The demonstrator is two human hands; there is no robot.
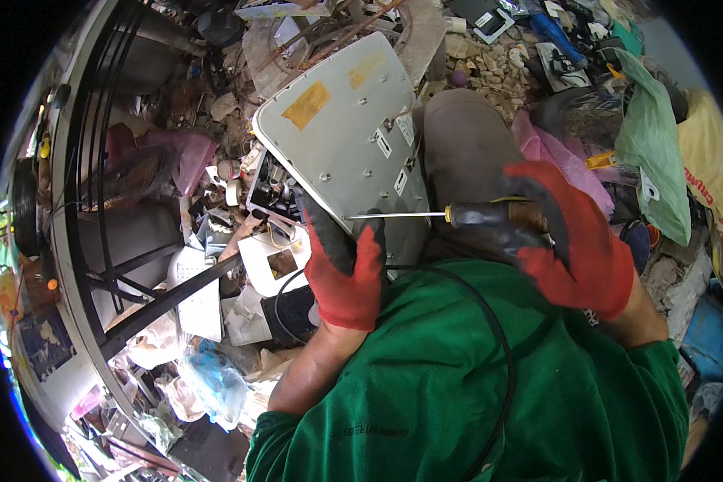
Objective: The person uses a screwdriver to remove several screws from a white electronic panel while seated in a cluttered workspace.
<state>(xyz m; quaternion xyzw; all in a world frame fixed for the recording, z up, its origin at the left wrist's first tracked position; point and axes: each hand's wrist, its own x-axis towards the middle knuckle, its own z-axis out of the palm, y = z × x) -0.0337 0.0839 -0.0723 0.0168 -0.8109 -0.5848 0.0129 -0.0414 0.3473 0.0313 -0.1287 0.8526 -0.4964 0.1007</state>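
A flat grey metal panel (341, 149) with rounded corners, small screws and two yellowish tape patches leans tilted in front of me, against my knee. My left hand (345, 281), in a red and black work glove, grips the panel's near left edge between thumb and fingers; some fingertips are hidden behind it. In my right hand (590, 249), gloved alike, is a screwdriver (484, 214) with a dark handle and a long thin shaft. The shaft points left, its tip at the panel's near edge, close to my left thumb. Whether the tip touches a screw, I cannot tell.
A black metal frame (96, 265) stands at the left. Behind the panel lies a round grey slab (426, 32). Rubble (478, 68) and scrap cover the ground. Green (651, 145) and yellow plastic bags hang at the right. A black cable (502, 345) crosses my green shirt.
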